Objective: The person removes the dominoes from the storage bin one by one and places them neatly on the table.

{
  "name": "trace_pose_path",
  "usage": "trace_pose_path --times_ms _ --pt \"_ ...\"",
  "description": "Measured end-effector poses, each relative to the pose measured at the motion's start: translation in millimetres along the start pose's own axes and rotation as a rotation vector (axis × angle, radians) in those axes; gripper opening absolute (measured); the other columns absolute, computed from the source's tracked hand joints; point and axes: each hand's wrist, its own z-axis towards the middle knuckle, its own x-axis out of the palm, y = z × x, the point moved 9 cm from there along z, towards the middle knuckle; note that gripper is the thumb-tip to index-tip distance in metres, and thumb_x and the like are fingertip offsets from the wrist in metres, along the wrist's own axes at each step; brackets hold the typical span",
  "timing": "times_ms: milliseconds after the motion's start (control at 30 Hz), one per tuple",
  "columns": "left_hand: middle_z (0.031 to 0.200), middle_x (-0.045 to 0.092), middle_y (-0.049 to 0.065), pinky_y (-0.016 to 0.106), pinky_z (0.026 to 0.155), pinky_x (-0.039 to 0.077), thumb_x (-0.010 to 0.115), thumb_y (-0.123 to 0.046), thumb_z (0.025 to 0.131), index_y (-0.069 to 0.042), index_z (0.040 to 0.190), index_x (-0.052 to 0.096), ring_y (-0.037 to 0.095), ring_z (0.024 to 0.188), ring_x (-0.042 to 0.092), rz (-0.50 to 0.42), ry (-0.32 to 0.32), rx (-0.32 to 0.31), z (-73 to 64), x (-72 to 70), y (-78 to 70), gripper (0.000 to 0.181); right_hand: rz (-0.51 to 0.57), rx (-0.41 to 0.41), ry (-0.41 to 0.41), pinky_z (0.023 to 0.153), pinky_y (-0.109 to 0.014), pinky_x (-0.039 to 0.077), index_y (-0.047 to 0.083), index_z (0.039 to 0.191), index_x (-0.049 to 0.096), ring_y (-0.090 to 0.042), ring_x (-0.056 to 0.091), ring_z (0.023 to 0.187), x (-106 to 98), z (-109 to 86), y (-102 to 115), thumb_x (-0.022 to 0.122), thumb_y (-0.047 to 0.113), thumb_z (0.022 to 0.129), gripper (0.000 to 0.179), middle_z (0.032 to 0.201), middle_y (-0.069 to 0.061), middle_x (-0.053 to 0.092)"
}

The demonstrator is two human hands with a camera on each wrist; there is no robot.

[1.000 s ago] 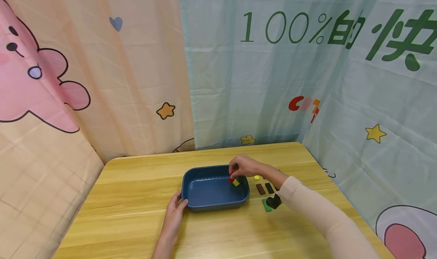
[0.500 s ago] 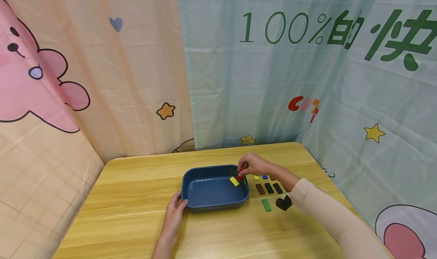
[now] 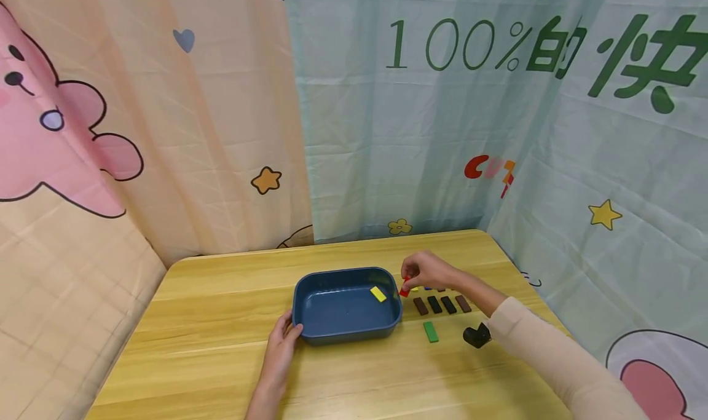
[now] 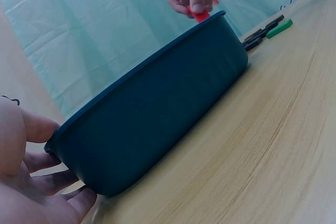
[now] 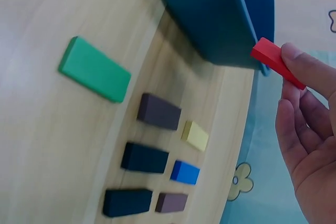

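Observation:
My left hand (image 3: 281, 346) holds the near left corner of a dark blue plastic basin (image 3: 348, 335), thumb at the rim and fingers against the outer wall. Between thumb and fingers, my right hand (image 3: 430, 271) pinches a red domino-like block (image 5: 275, 60), just outside the basin's right rim. A yellow block (image 3: 378, 294) lies inside the basin near its right end. Right of the basin, on the table, lie a green block (image 5: 95, 70), dark brown (image 5: 159, 112) and black blocks (image 5: 145, 157), a blue block (image 5: 185, 172) and another yellow block (image 5: 195, 135).
The wooden table (image 3: 221, 340) has printed curtains (image 3: 387, 131) behind it and at its sides. A small black object (image 3: 477, 335) shows beside the right sleeve. My right forearm passes over the table's right part.
My right hand has moved right with the red block, from above the basin's inside to just beyond its right rim. The left hand keeps its hold on the basin.

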Motion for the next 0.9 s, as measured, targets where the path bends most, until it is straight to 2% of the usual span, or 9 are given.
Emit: trace_pose_path --times_ms 100,333,500,700,900 --pt "0.160 0.030 0.031 0.035 0.113 0.038 0.045 -0.005 0.109 0.011 0.155 0.030 0.042 0.146 0.033 0.000 -0.001 0.002 -0.4 -0.1 -0.7 0.051 0.033 0.031 -0.010 0.064 -0.028 0.054 0.010 0.087 0.067 -0.011 0.060 0.070 -2.5 -8.2 -7.3 0.086 0.009 0.085 0.019 0.078 0.005 0.064" --pt "0.161 0.027 0.032 0.050 0.119 0.030 0.043 -0.005 0.110 0.011 0.156 0.027 0.042 0.147 0.031 -0.004 0.006 -0.011 0.7 0.3 0.3 0.052 0.045 0.062 -0.010 0.065 -0.027 0.054 0.009 0.083 0.064 -0.011 0.061 0.068 -5.6 -29.8 -19.7 0.087 0.007 0.084 0.022 0.076 0.006 0.064" --pt "0.161 0.024 0.034 0.055 0.119 0.027 0.042 -0.005 0.110 0.012 0.156 0.025 0.045 0.147 0.030 0.000 0.011 -0.015 2.1 0.9 1.8 0.053 0.060 0.072 -0.004 0.062 -0.028 0.053 0.010 0.082 0.064 -0.011 0.059 0.066 -4.7 -45.3 -28.4 0.086 0.006 0.084 0.022 0.074 0.006 0.063" --pt "0.161 0.025 0.034 0.052 0.119 0.028 0.042 -0.004 0.109 0.013 0.156 0.025 0.044 0.147 0.031 -0.002 0.011 -0.012 1.2 1.3 0.5 0.052 0.050 0.081 -0.002 0.060 -0.027 0.050 0.010 0.083 0.064 -0.009 0.055 0.065 -1.1 -65.1 -40.9 0.085 0.006 0.085 0.022 0.074 0.006 0.061" --pt "0.160 0.027 0.033 0.047 0.119 0.030 0.043 -0.003 0.109 0.012 0.155 0.026 0.043 0.147 0.032 -0.001 0.008 -0.013 -0.8 1.1 -1.2 0.052 0.072 0.131 0.025 0.061 -0.026 0.050 0.008 0.086 0.067 -0.010 0.055 0.068 6.6 -82.4 -54.5 0.085 0.006 0.085 0.018 0.076 0.005 0.061"
